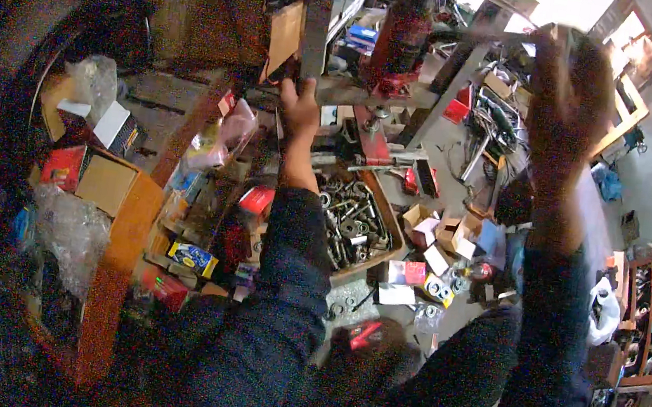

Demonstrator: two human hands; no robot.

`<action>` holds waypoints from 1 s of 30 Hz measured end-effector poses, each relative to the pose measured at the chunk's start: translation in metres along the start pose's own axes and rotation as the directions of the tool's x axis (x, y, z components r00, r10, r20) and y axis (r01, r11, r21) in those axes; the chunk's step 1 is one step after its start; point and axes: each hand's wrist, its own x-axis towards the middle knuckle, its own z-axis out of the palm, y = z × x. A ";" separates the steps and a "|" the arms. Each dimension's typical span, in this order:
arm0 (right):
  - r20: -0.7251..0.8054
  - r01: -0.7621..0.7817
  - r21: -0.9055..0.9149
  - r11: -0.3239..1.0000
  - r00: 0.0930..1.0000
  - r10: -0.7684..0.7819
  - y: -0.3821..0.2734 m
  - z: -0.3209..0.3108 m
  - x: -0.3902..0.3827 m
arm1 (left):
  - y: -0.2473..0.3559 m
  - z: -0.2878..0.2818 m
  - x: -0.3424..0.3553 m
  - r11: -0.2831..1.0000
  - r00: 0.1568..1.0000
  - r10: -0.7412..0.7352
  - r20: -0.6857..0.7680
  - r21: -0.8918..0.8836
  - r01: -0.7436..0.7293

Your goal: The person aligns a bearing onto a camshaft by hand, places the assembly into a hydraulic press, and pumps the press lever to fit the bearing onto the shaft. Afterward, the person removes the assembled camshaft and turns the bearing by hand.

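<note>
My left hand (301, 111) is raised at the foot of a grey metal post (316, 19), part of an upright frame. Its thumb and fingers grip the frame, though some fingertips are hidden. Higher on the right, my right hand (569, 113), smeared by motion, is closed round the end of a long bar (487, 36). That bar runs left toward a dark red bottle jack (398, 47) standing inside the frame. Under the jack lie a red metal piece (374, 137) and a small round metal part (379, 113).
Below my arms sits a wooden tray (392, 221) of loose metal parts. Opened small boxes (443, 232) lie to its right. An orange board (120, 274) and clear plastic wrap (76, 231) are at left. A wooden rack (648, 315) stands far right.
</note>
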 end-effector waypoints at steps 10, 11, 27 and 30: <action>0.729 -0.236 -0.276 0.932 0.580 0.363 -0.035 -0.009 -0.166 | -0.033 0.023 0.018 0.943 0.991 -0.076 -0.107 -0.330 0.037; 0.483 -0.032 -0.157 0.987 0.869 0.105 -0.032 -0.009 -0.165 | -0.034 0.022 0.016 0.934 0.992 0.011 -0.129 -0.352 -0.056; 0.343 0.021 -0.075 0.997 0.939 0.006 -0.018 -0.025 -0.128 | -0.032 0.015 0.013 0.999 0.997 -0.038 -0.065 -0.032 0.036; -0.001 -0.267 0.173 0.948 0.962 0.271 0.012 -0.008 0.017 | -0.032 0.009 0.006 1.000 0.998 0.007 -0.066 -0.013 -0.008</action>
